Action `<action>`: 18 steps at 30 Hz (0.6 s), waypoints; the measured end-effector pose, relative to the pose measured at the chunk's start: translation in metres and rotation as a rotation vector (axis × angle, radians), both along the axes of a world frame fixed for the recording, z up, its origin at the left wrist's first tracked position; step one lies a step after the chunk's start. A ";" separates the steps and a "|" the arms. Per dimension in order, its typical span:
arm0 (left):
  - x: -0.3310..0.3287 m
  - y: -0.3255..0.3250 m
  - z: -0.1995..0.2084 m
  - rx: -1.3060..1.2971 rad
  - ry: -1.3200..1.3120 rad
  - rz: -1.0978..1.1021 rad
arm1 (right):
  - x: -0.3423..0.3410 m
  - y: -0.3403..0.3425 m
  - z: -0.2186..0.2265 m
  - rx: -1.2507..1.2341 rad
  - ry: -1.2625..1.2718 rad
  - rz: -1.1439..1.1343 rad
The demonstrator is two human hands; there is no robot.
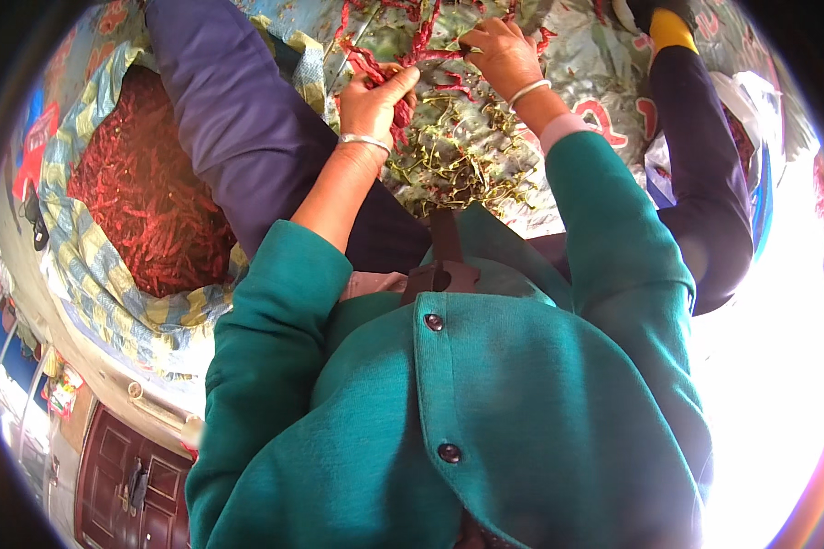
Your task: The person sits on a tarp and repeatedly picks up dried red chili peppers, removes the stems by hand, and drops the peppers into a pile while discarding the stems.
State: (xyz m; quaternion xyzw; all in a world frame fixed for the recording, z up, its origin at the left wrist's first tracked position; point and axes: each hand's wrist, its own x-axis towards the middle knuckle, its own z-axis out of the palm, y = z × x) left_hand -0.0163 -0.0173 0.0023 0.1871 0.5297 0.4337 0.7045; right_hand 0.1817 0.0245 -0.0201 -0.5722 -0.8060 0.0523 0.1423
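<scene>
My left hand (368,108) is closed around several dried red chilies (401,117), which stick out past the thumb and below the palm. A single dried red chili (441,56) stretches from it toward my right hand (508,62). The curled fingertips of my right hand meet that chili's far end in a pinch; the exact contact is partly hidden. Between and below the hands lies a loose heap of pale green-yellow stems (458,165) on a printed plastic sheet (545,188). More red chilies lie scattered beyond the hands.
To the left, a checked woven sack (82,242) stands open, full of dried red chilies (151,197). My legs are spread on both sides of the sheet. A white plastic bag (751,101) is beyond my right leg. A brown double door (124,476) shows at lower left.
</scene>
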 end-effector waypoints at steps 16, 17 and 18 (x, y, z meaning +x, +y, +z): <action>0.014 -0.008 0.010 0.160 -0.052 0.091 | 0.012 -0.046 0.013 -0.880 1.758 -0.985; 0.007 -0.005 0.008 0.133 -0.049 0.094 | 0.020 -0.049 0.013 -0.909 1.590 -0.859; 0.001 -0.002 0.005 0.090 -0.068 0.114 | 0.019 -0.044 0.023 -1.061 1.255 -0.648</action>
